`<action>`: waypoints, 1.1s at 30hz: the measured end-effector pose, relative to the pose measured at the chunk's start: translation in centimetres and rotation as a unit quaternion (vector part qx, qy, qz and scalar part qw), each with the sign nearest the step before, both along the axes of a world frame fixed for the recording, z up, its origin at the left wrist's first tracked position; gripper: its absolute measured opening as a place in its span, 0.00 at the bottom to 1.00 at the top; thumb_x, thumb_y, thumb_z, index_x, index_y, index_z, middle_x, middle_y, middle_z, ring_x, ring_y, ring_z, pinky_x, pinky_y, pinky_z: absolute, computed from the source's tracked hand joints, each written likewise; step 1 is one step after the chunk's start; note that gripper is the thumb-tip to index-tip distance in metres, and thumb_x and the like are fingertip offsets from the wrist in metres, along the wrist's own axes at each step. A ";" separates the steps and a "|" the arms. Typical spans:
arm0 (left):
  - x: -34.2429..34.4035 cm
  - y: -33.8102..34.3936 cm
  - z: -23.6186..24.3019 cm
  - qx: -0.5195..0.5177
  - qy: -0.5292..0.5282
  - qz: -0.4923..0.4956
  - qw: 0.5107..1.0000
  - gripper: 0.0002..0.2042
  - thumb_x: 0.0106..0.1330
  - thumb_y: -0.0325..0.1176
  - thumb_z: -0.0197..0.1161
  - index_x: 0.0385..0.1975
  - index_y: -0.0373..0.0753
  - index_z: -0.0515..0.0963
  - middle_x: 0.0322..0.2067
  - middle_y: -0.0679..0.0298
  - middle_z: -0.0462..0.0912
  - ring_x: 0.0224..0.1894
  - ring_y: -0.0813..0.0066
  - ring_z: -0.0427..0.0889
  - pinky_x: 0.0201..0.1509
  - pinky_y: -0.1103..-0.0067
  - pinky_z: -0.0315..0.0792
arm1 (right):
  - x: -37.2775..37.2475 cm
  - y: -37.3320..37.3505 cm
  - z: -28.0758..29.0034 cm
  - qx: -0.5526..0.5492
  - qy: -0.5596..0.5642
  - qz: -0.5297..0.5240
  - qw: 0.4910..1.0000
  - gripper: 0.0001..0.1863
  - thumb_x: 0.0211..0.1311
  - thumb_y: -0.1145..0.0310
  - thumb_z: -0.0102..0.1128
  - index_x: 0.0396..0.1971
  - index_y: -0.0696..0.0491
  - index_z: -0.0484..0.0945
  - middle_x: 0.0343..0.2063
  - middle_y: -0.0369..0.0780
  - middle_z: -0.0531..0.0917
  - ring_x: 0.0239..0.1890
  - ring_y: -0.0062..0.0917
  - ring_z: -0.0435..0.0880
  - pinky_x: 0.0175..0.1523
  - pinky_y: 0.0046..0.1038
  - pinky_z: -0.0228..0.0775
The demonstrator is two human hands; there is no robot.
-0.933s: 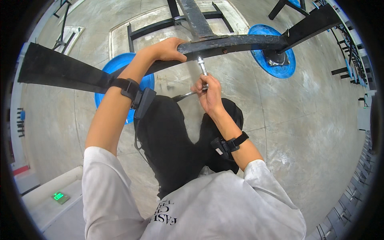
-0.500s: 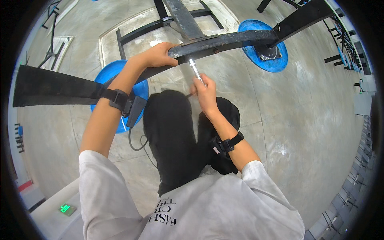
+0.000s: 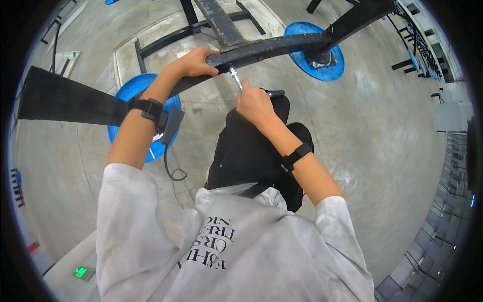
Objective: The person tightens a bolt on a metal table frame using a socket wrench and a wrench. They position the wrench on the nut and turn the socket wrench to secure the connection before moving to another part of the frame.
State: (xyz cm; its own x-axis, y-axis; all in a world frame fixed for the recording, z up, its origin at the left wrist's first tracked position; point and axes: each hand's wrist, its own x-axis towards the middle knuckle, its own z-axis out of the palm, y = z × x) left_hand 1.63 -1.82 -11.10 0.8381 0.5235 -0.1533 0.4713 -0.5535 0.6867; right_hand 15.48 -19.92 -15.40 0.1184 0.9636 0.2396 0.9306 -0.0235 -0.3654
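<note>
Smooth grey concrete floor (image 3: 362,166), crossed by thin seams and pale scuffs, spreads through a large room; dark metal racks (image 3: 415,45) line the far right, and a small green-lit display (image 3: 83,273) sits near left. On the far side, a pale panel (image 3: 123,63) lies under more black framework. The black beam (image 3: 274,49), slightly worn, runs across in front of the person, above a left blue disc (image 3: 132,91) and a right blue disc (image 3: 338,63). The left hand (image 3: 195,62) is clamped over the beam, thumb on its near side. The right hand (image 3: 255,104) has its fingers, partly hidden, wrapped around a shiny silver socket wrench (image 3: 235,77), its far tip against the beam.
</note>
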 end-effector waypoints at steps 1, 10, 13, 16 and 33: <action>0.1 -0.3 0.0 0.007 0.000 -0.005 1.000 0.26 0.38 0.37 0.62 0.41 0.31 0.75 0.28 0.52 0.80 0.30 0.65 0.77 0.40 0.75 0.70 | 0.0 -0.1 0.3 -0.003 0.024 -0.006 1.000 0.11 0.49 0.72 0.51 0.31 0.62 0.67 0.14 0.52 0.76 0.19 0.47 0.78 0.27 0.42 0.72; -0.5 -0.8 -0.4 0.020 0.005 -0.002 1.000 0.24 0.39 0.37 0.62 0.39 0.34 0.76 0.26 0.56 0.79 0.29 0.67 0.75 0.37 0.76 0.69 | 0.5 -0.2 -0.5 0.051 0.274 -0.041 0.959 0.09 0.45 0.71 0.53 0.27 0.60 0.75 0.14 0.47 0.76 0.16 0.37 0.75 0.26 0.33 0.68; -0.5 -1.4 0.3 0.013 -0.002 0.008 1.000 0.23 0.39 0.37 0.62 0.39 0.34 0.76 0.26 0.57 0.79 0.28 0.69 0.74 0.37 0.76 0.69 | 0.7 -0.4 -0.9 -0.024 0.456 -0.048 0.888 0.11 0.47 0.74 0.52 0.32 0.62 0.75 0.12 0.38 0.72 0.13 0.24 0.69 0.23 0.25 0.62; -0.3 -1.0 -0.1 0.019 -0.013 0.009 1.000 0.23 0.39 0.37 0.63 0.39 0.34 0.76 0.25 0.58 0.78 0.28 0.69 0.74 0.36 0.76 0.69 | 0.5 -0.1 -0.7 -0.059 0.693 -0.052 0.717 0.09 0.49 0.76 0.51 0.32 0.63 0.74 0.12 0.34 0.69 0.13 0.16 0.64 0.21 0.22 0.57; -0.3 -1.2 0.2 0.037 0.013 -0.012 0.999 0.27 0.39 0.38 0.63 0.44 0.33 0.75 0.26 0.55 0.79 0.28 0.67 0.75 0.37 0.76 0.70 | -0.3 -0.1 -1.0 0.101 0.309 -0.056 0.944 0.07 0.47 0.73 0.50 0.20 0.62 0.74 0.11 0.48 0.74 0.15 0.39 0.73 0.23 0.33 0.65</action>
